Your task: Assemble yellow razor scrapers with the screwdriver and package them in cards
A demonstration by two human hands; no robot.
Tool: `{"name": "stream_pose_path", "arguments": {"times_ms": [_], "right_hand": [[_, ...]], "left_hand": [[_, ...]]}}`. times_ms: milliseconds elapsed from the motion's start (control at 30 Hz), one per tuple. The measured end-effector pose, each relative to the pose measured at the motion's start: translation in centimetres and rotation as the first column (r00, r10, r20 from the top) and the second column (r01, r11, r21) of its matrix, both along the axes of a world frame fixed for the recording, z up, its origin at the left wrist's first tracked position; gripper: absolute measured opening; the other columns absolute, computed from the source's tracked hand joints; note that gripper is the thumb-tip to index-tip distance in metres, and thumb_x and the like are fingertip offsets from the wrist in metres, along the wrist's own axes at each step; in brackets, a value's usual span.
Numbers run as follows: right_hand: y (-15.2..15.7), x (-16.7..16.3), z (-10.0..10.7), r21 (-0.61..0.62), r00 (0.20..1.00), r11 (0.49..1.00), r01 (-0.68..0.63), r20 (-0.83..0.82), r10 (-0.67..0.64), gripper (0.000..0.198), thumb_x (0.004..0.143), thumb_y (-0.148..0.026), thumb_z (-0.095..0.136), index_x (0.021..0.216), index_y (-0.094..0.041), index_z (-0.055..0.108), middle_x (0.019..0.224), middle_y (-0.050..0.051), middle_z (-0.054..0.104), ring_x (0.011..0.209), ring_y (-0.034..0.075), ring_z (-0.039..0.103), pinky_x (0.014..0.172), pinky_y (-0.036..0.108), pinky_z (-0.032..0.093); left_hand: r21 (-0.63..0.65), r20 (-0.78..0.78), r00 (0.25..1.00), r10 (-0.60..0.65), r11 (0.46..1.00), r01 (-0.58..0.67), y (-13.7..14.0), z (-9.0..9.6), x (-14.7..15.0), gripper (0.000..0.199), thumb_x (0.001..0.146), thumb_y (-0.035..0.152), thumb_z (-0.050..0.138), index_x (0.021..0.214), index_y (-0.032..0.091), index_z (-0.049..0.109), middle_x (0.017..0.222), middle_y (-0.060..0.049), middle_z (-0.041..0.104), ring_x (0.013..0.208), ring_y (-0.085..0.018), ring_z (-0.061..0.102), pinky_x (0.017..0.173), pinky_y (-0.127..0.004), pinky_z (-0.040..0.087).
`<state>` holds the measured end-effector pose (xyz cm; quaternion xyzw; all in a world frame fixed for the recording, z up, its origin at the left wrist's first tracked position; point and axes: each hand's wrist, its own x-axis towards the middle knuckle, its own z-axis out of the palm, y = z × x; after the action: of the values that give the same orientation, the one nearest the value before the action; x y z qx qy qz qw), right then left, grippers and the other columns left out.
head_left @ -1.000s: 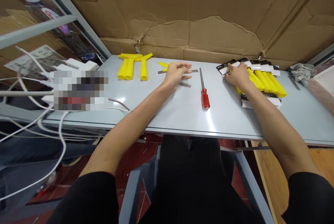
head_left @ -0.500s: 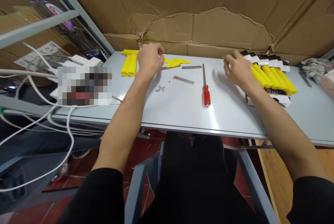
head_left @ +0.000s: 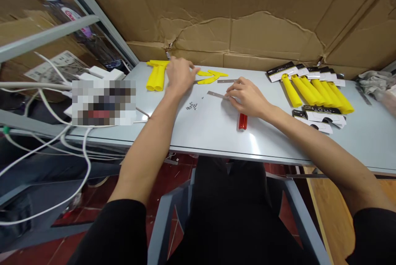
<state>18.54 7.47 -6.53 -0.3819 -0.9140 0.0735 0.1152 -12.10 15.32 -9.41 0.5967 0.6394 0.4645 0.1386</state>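
And here at the middle of the action is a thin, grey metal strip, lying flat with one end at the right hand. Those fingers bend together over it, probably because a flat strip is easiest to lift by its end; whether they're clamped, I can't tell. Just beyond them lies a second grey metal strip. The red translucent plastic handle pokes out on their near side. Over to the left hand: its fingers are mostly hidden, so no verdict on their grip. Immediately left of them, paired yellow plastic T-shaped handles; between both hands' fingers, flat yellow plastic pieces. Nearer than the left fingers, small shiny metal screws sit clustered, perhaps to stop them straying. Well right of the right fingers, yellow handles with black-and-white cards overlap in a row, maybe to save room on the pale table.
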Motion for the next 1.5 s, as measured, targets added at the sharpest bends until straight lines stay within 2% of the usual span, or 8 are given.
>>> {"name": "stream_pose_path", "arguments": {"times_ms": [233, 367, 567, 633, 733, 900, 1133, 1500], "right_hand": [[2.1, -6.7, 0.5, -0.041, 0.985, 0.995, 0.092, 0.151, -0.085, 0.044, 0.107, -0.035, 0.050, 0.119, -0.006, 0.080, 0.132, 0.020, 0.066, 0.131, 0.023, 0.046, 0.115, 0.037, 0.039], [1.9, -7.1, 0.0, -0.073, 0.982, 0.986, 0.152, 0.121, -0.143, 0.041, 0.102, -0.019, 0.047, 0.125, -0.005, 0.079, 0.133, 0.022, 0.066, 0.125, 0.021, 0.056, 0.111, 0.034, 0.043], [2.2, -5.5, 1.6, -0.257, 0.982, 0.951, 0.171, 0.119, -0.145, 0.033, 0.087, -0.006, 0.065, 0.115, -0.009, 0.082, 0.112, 0.012, 0.074, 0.096, 0.011, 0.061, 0.091, 0.024, 0.044], [2.4, -4.4, 2.9, -0.293, 0.987, 0.944, 0.153, 0.088, -0.133, 0.029, 0.090, -0.011, 0.066, 0.114, -0.013, 0.082, 0.108, 0.007, 0.075, 0.090, 0.006, 0.060, 0.086, 0.021, 0.043], [2.4, -1.2, 6.1, -0.272, 0.965, 0.956, 0.110, -0.201, -0.168, 0.028, 0.095, -0.021, 0.069, 0.119, -0.011, 0.079, 0.102, 0.006, 0.075, 0.084, 0.002, 0.058, 0.083, 0.018, 0.042], [1.6, 5.0, 12.0, -0.158, 0.656, 0.986, -0.044, -0.749, -0.090, 0.056, 0.080, -0.051, 0.091, 0.112, -0.008, 0.076, 0.094, 0.005, 0.071, 0.082, 0.000, 0.062, 0.082, 0.020, 0.049], [0.9, 7.7, 13.3, -0.114, 0.586, 0.993, -0.003, -0.805, -0.091, 0.049, 0.074, -0.054, 0.097, 0.099, -0.015, 0.079, 0.085, 0.007, 0.069, 0.066, 0.004, 0.059, 0.057, 0.018, 0.040], [0.7, 7.9, 13.8, -0.447, 0.613, 0.894, -0.024, -0.713, -0.340, 0.062, 0.063, -0.053, 0.104, 0.103, -0.016, 0.075, 0.085, 0.006, 0.071, 0.069, 0.009, 0.068, 0.066, 0.025, 0.060]], "left_hand": [[-0.099, 0.090, 0.967, 0.240, 0.968, -0.231, 0.9, -1.6, -3.8, 0.048, 0.057, 0.051, 0.097, 0.073, 0.028, 0.057, 0.146, -0.022, 0.071, 0.164, -0.051, 0.034, 0.137, -0.069, 0.013], [0.006, 0.252, 0.947, 0.197, 0.979, -0.206, 0.7, -1.4, -2.7, 0.049, 0.064, 0.059, 0.094, 0.076, 0.029, 0.056, 0.146, -0.022, 0.069, 0.167, -0.051, 0.025, 0.137, -0.064, 0.011], [0.200, 0.085, 0.995, 0.041, 0.978, -0.058, -3.3, 3.3, 1.9, 0.039, 0.102, 0.041, 0.080, 0.134, 0.029, 0.059, 0.155, -0.004, 0.052, 0.165, -0.030, 0.025, 0.142, -0.049, 0.010], [0.238, 0.117, 0.991, -0.069, 0.970, 0.039, -4.6, 4.6, 3.7, 0.046, 0.100, 0.038, 0.084, 0.137, 0.033, 0.058, 0.153, -0.002, 0.051, 0.166, -0.029, 0.023, 0.144, -0.046, 0.012], [0.280, 0.252, 0.944, -0.215, 0.950, 0.142, -5.7, 5.4, 5.8, 0.054, 0.090, 0.032, 0.093, 0.137, 0.036, 0.065, 0.151, -0.004, 0.057, 0.168, -0.033, 0.027, 0.142, -0.041, 0.023], [0.343, 0.043, 0.920, -0.390, 0.870, 0.353, -6.3, 4.6, 8.7, 0.045, 0.086, 0.023, 0.084, 0.129, 0.035, 0.078, 0.136, -0.004, 0.073, 0.139, -0.033, 0.064, 0.128, -0.042, 0.046], [0.469, -0.487, 0.864, -0.125, 0.798, 0.380, -5.9, 2.6, 10.9, 0.068, 0.114, 0.072, 0.038, 0.157, 0.026, 0.065, 0.116, -0.013, 0.075, 0.119, -0.034, 0.070, 0.106, -0.050, 0.055], [0.546, -0.473, 0.877, 0.084, 0.809, 0.217, -6.3, 3.2, 10.3, 0.078, 0.106, 0.085, 0.037, 0.151, 0.030, 0.070, 0.113, -0.018, 0.069, 0.129, -0.043, 0.061, 0.098, -0.051, 0.053]]}}
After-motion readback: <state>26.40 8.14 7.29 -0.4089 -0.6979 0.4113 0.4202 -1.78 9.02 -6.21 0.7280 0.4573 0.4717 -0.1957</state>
